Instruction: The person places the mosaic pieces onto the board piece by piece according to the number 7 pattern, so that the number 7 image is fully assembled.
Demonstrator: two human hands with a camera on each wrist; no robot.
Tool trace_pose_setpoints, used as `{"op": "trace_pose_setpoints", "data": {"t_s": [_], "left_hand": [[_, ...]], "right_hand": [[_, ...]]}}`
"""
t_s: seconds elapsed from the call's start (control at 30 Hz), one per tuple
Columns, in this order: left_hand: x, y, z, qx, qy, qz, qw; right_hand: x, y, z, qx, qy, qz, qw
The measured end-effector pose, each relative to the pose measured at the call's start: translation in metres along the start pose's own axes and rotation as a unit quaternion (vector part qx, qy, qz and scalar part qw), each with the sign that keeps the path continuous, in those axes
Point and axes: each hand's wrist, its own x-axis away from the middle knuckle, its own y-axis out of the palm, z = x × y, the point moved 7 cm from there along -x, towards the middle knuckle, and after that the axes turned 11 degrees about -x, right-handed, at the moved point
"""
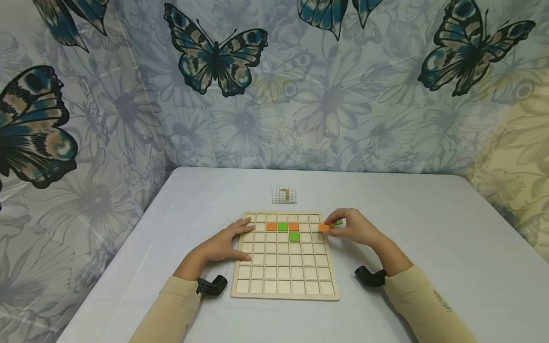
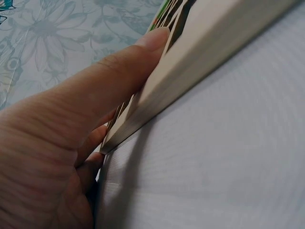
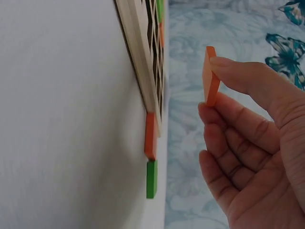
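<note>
A wooden grid board (image 1: 283, 291) lies flat on the table. Orange (image 1: 271, 226) and green (image 1: 282, 226) square tiles sit in its second row, with another green tile (image 1: 294, 236) one row below. My left hand (image 1: 219, 243) rests along the board's left edge, thumb (image 2: 128, 62) on the rim and fingers spread at the upper left corner. Between thumb and fingers, my right hand (image 1: 356, 226) pinches an orange tile (image 3: 210, 76) by the board's upper right edge. Below that hand, a loose orange tile (image 3: 150, 136) and green tile (image 3: 151, 179) lie beside the board.
A small card (image 1: 284, 195) printed with a coloured grid lies beyond the board. White cloth (image 1: 214, 190) covers the table, and walls patterned with butterflies and flowers stand behind and to the left. Each wrist wears a black camera mount (image 1: 212, 286).
</note>
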Motion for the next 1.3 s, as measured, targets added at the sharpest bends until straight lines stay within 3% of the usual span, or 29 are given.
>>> {"op": "trace_pose_setpoints", "data": {"t_s": [0.37,0.63,0.9,1.3], "left_hand": [[-0.002,0.002,-0.001,-0.002,0.007,-0.003,1.0000],[-0.002,0.002,-0.002,0.000,0.008,-0.003,1.0000],[-0.002,0.001,-0.001,-0.003,0.012,-0.002,0.9999],[-0.002,0.001,0.000,-0.002,0.012,-0.003,0.9999]], "right_hand": [[-0.006,0.021,-0.021,-0.014,-0.005,-0.035,0.999],[-0.013,0.035,-0.038,-0.017,-0.033,-0.049,0.998],[-0.015,0.048,-0.042,-0.017,-0.020,-0.057,0.998],[-0.018,0.060,-0.051,-0.007,-0.032,-0.058,0.998]]}}
